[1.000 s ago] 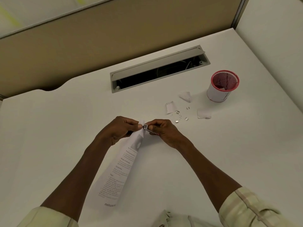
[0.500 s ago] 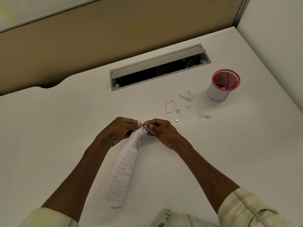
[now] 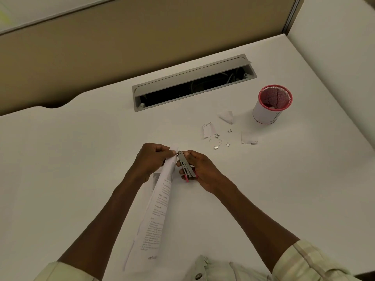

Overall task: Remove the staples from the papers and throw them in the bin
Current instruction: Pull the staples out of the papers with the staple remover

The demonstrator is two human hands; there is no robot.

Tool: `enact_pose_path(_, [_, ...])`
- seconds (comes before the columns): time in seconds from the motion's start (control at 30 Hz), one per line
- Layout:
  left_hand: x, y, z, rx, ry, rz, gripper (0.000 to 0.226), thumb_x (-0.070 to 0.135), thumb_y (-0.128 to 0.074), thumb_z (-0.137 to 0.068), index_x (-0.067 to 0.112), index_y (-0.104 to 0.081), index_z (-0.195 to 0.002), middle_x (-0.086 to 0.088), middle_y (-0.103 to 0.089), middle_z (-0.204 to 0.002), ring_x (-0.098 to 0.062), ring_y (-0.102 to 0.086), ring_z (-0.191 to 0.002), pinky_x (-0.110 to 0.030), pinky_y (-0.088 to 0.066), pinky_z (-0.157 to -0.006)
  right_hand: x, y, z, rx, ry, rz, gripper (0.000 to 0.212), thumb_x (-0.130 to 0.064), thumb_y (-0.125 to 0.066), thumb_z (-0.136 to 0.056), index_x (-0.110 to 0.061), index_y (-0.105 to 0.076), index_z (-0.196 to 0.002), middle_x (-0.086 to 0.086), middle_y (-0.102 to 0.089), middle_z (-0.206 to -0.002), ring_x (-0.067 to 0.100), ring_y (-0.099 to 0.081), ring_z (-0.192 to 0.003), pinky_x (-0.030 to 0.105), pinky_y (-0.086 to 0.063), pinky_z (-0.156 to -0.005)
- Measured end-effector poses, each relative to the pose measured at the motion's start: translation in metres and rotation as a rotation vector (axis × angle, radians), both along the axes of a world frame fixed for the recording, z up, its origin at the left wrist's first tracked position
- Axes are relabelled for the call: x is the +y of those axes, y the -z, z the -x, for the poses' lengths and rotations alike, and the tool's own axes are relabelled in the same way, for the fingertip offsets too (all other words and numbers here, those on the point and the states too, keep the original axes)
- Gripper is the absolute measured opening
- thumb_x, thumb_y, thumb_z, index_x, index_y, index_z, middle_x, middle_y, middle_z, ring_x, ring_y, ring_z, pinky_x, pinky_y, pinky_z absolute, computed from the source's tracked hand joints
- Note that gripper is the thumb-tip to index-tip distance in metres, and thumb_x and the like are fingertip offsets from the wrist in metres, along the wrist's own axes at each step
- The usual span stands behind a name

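Observation:
My left hand (image 3: 151,160) pinches the top corner of the printed papers (image 3: 156,211), which hang folded lengthwise toward me over the white desk. My right hand (image 3: 203,169) grips a small grey staple remover with pink ends (image 3: 185,167); its metal tip touches the papers' top corner beside my left thumb. Several loose staples (image 3: 220,141) lie on the desk to the right of my hands. The bin, a red mesh cup with a white wrap (image 3: 271,104), stands at the far right.
Three torn paper scraps (image 3: 209,129) lie between the staples and the cup. An open grey cable slot (image 3: 192,82) is sunk into the desk behind them. A beige partition runs along the back, and a white wall stands at the right.
My right hand has turned the staple remover so its body now points toward me and shows in full. Both hands stay at the papers' top corner.

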State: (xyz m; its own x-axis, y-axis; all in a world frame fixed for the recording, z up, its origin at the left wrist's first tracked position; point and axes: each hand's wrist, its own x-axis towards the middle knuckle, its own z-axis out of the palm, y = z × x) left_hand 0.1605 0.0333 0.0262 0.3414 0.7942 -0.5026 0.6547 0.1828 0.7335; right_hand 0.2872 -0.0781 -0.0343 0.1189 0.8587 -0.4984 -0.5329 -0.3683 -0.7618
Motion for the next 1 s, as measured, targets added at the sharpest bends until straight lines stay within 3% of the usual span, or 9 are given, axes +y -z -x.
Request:
enact_pose_path(0.13, [-0.006,0.005,-0.001,0.006,-0.003,-0.006,0.012,0.026,-0.074,-0.081,0.014,-0.074,-0.085,0.003,-0.069,-0.101,-0.018,-0.069,-0.084,-0.033,-0.056,-0.08,-0.003,-0.002,0.002,0.03,0.019,0.104,0.037,-0.037,-0.042,-0.1,-0.01,-0.061,-0.116,0.01,-0.068,-0.095,0.026,-0.062,-0.078,0.045,-0.053,-0.078])
enact_pose_path(0.27, [-0.015,0.008,-0.001,0.002,-0.004,-0.032,0.016,0.024,-0.076,-0.08,0.017,-0.072,-0.093,0.002,-0.074,-0.086,-0.016,-0.072,-0.074,-0.03,-0.058,-0.074,-0.003,0.001,0.004,-0.03,0.059,0.184,0.044,-0.047,-0.062,-0.088,-0.006,-0.066,-0.102,0.008,-0.065,-0.086,0.021,-0.061,-0.07,0.038,-0.056,-0.069])
enact_pose_path(0.4, [-0.02,0.014,-0.002,-0.021,0.002,-0.05,0.023,0.022,-0.078,-0.078,0.013,-0.071,-0.098,-0.003,-0.075,-0.084,-0.017,-0.073,-0.075,-0.033,-0.06,-0.077,-0.001,0.003,0.003,-0.116,0.143,0.218,0.031,-0.037,-0.077,-0.077,-0.009,-0.065,-0.083,0.013,-0.06,-0.074,0.021,-0.054,-0.06,0.038,-0.054,-0.067])
enact_pose_path(0.7, [-0.022,0.015,0.001,-0.029,0.066,-0.102,0.027,0.025,-0.077,-0.079,0.014,-0.073,-0.103,-0.001,-0.075,-0.089,-0.017,-0.073,-0.076,-0.035,-0.06,-0.078,0.01,-0.003,-0.003,-0.265,0.134,0.217,0.022,-0.024,-0.072,-0.082,-0.008,-0.061,-0.071,0.01,-0.059,-0.065,0.017,-0.054,-0.051,0.033,-0.052,-0.06])
enact_pose_path(0.87, [-0.023,0.009,0.002,-0.016,0.142,-0.179,0.022,0.015,-0.077,-0.079,0.013,-0.074,-0.1,-0.001,-0.075,-0.088,-0.01,-0.071,-0.074,-0.01,-0.052,-0.061,0.014,-0.012,-0.018,-0.233,-0.051,0.247,0.015,-0.016,-0.072,-0.079,-0.006,-0.06,-0.077,0.005,-0.056,-0.062,0.015,-0.048,-0.05,0.025,-0.041,-0.047])
enact_pose_path(1.0, [-0.024,0.007,0.001,0.036,0.211,-0.312,0.018,0.016,-0.077,-0.078,0.016,-0.075,-0.097,0.002,-0.075,-0.086,0.0,-0.066,-0.071,-0.006,-0.046,-0.062,0.018,-0.015,-0.028,-0.035,-0.22,0.34,0.014,-0.011,-0.068,-0.082,-0.01,-0.058,-0.073,-0.001,-0.049,-0.057,0.01,-0.042,-0.047,0.02,-0.033,-0.04])
